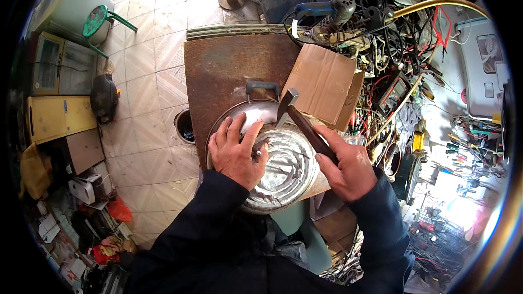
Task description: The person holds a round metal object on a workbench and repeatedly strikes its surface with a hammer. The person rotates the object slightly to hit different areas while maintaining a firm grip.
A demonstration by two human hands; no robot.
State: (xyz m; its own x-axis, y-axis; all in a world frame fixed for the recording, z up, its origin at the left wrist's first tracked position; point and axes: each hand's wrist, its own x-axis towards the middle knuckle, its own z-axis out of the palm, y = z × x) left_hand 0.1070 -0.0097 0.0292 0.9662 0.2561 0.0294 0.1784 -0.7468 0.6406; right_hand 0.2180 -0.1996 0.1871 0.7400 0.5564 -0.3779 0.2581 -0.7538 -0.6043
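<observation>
Hands at work: the left hand (238,149) lies with fingers spread on a round metal pan (286,167) on the brown tabletop (234,62); I cannot tell if it pinches something by its thumb; next comes a hammer (309,130), then a cardboard box (321,79) behind; the right hand (348,166) grips the hammer's handle.

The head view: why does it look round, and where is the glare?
Head view: fisheye look, black surrounding a round image; in the head view, glare whitens the cluttered lower right, with rainbow fringing along the rim; also in the head view, bright reflections streak the round metal piece, while the hammer looks fairly clear.
</observation>
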